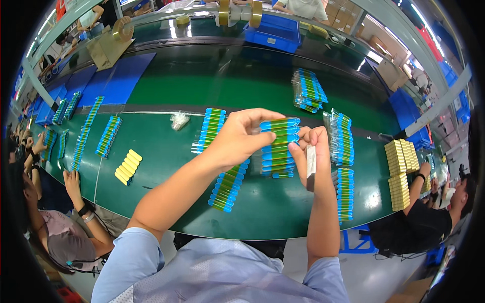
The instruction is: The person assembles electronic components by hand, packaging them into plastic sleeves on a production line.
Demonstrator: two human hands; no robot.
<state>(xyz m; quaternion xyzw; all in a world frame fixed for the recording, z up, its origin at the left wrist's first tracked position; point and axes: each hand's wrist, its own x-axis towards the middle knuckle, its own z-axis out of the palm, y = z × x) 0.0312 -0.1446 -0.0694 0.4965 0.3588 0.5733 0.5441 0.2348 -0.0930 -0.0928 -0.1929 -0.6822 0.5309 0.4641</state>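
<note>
- Above the green table (166, 166), at its near middle: left hand (237, 139) with fingers pinched on the top edge of a clear strip of tubes (278, 146), blue-capped and yellow-green.
- Just right of that strip: right hand (308, 156), fingers curled around its right edge and around a small pale flat piece (310, 166); not clear what this piece is.
- Below the strip, lying on the table: a second strip of tubes (230, 187), running down toward the near edge.
- Left of the strip, well apart: a row of yellow capsules (128, 166); farther left, several more tube rows (107, 136).
- Right of the strip: stacked tube packs (341, 139), then yellow box stacks (401, 174) near another person's arm (417, 189).
- Advice for this step, as a judgement: keep the strip flat and level between both hands, grip only on the film edges, not on the tubes, so none slides out.
- Keep the strip above the table, not beyond its near edge, in case a tube falls.
</note>
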